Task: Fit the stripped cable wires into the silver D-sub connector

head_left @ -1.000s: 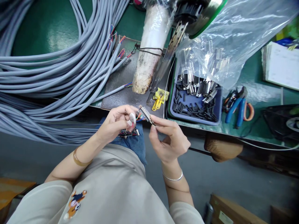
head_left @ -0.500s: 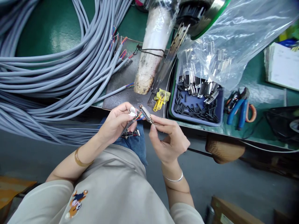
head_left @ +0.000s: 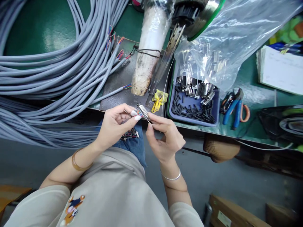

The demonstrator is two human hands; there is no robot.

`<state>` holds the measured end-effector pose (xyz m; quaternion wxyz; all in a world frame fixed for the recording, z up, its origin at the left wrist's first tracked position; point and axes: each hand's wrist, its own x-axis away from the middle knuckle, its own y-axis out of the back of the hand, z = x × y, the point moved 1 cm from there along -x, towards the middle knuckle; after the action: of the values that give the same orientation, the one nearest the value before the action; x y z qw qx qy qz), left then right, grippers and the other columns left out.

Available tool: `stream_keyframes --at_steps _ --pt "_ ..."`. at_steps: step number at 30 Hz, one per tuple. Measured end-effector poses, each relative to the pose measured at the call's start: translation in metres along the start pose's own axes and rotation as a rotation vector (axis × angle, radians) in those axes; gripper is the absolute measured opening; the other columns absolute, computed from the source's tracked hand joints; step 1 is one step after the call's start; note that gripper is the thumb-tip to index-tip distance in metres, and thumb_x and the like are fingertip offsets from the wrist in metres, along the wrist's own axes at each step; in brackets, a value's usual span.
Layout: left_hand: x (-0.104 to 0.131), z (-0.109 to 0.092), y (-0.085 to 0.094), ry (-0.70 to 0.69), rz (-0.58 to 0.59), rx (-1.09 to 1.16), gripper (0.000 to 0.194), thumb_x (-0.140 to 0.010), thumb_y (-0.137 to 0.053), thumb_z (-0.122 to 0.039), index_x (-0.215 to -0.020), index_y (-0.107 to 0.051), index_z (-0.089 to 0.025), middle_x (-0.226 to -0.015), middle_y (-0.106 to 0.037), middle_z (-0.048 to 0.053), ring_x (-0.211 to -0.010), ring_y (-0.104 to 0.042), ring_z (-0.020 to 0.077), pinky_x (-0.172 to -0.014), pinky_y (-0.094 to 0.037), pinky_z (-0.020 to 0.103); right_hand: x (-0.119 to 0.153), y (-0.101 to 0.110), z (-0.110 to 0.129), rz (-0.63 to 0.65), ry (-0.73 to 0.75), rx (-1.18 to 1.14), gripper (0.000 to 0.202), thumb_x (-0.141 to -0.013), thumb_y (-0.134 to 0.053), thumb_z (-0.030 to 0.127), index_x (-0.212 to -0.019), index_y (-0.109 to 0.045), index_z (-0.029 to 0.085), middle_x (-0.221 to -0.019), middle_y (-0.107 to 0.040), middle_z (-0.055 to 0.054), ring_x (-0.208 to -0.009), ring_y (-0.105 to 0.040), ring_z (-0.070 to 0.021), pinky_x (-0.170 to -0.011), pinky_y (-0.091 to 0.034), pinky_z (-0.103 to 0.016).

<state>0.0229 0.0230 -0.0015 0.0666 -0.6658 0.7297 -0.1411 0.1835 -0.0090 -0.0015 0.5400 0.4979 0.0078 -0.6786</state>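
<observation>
A metal connector (head_left: pixel 143 111) with coloured wires on its underside is held between my hands at the table's front edge. My left hand (head_left: pixel 118 121) pinches the wires close to the connector, thumb and forefinger together. The fingertips of my right hand (head_left: pixel 164 132) grip the connector's right end. Just beyond them a yellow clip-like piece (head_left: pixel 158 102) lies on the dark metal plate (head_left: pixel 113 102). Below my left hand, more wired connectors (head_left: pixel 130 134) rest on my lap.
Grey cables (head_left: pixel 59 78) fill the left. A white wrapped tube (head_left: pixel 148 56) and a metal rod (head_left: pixel 168 53) slant over the plate. Right of them are a blue tray (head_left: pixel 193 121) of connectors and black sleeves, blue-handled pliers (head_left: pixel 233 110) and papers (head_left: pixel 281 69).
The view has shifted, so the table's things appear further left. The connector has turned slightly in my fingers, and my left thumb now lies nearer to it.
</observation>
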Motion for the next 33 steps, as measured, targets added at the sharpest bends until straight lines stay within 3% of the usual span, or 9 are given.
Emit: stream_keyframes --at_steps 7,22,29,33 --pt "-0.008 -0.006 -0.006 -0.192 -0.074 -0.153 0.011 -0.074 -0.078 -0.013 -0.072 -0.067 -0.014 -0.080 -0.070 0.002 -0.072 -0.066 0.0091 -0.067 -0.056 0.017 -0.009 -0.003 -0.004 -0.006 -0.028 -0.049 0.020 -0.087 -0.067 0.006 -0.089 -0.057 0.024 -0.107 -0.081 -0.006 -0.088 -0.079 -0.0171 -0.072 -0.065 -0.029" --pt "-0.012 -0.023 -0.011 -0.165 -0.103 -0.224 0.015 -0.078 -0.078 -0.017 -0.071 -0.065 -0.017 -0.076 -0.064 0.000 -0.069 -0.059 0.0096 -0.056 -0.045 0.018 -0.024 -0.002 -0.007 -0.012 -0.028 -0.073 0.020 -0.086 -0.071 0.008 -0.091 -0.062 0.025 -0.108 -0.080 -0.005 -0.091 -0.077 -0.0188 -0.076 -0.068 -0.033" --pt "-0.013 -0.021 -0.008 -0.124 -0.015 -0.280 0.014 -0.078 -0.075 -0.013 -0.070 -0.064 -0.016 -0.075 -0.065 0.001 -0.068 -0.059 0.0103 -0.056 -0.045 0.019 -0.015 -0.001 -0.008 0.034 0.054 0.043 0.020 -0.086 -0.071 0.008 -0.088 -0.060 0.024 -0.108 -0.081 -0.007 -0.087 -0.079 -0.0176 -0.073 -0.066 -0.028" --pt "-0.011 -0.019 -0.006 -0.065 0.006 -0.241 0.013 -0.079 -0.077 -0.016 -0.074 -0.065 -0.016 -0.072 -0.064 0.000 -0.061 -0.054 0.0074 -0.054 -0.043 0.017 -0.010 0.000 -0.009 -0.007 0.097 0.087 0.021 -0.085 -0.075 0.008 -0.091 -0.063 0.024 -0.106 -0.082 -0.004 -0.087 -0.079 -0.0165 -0.073 -0.065 -0.026"
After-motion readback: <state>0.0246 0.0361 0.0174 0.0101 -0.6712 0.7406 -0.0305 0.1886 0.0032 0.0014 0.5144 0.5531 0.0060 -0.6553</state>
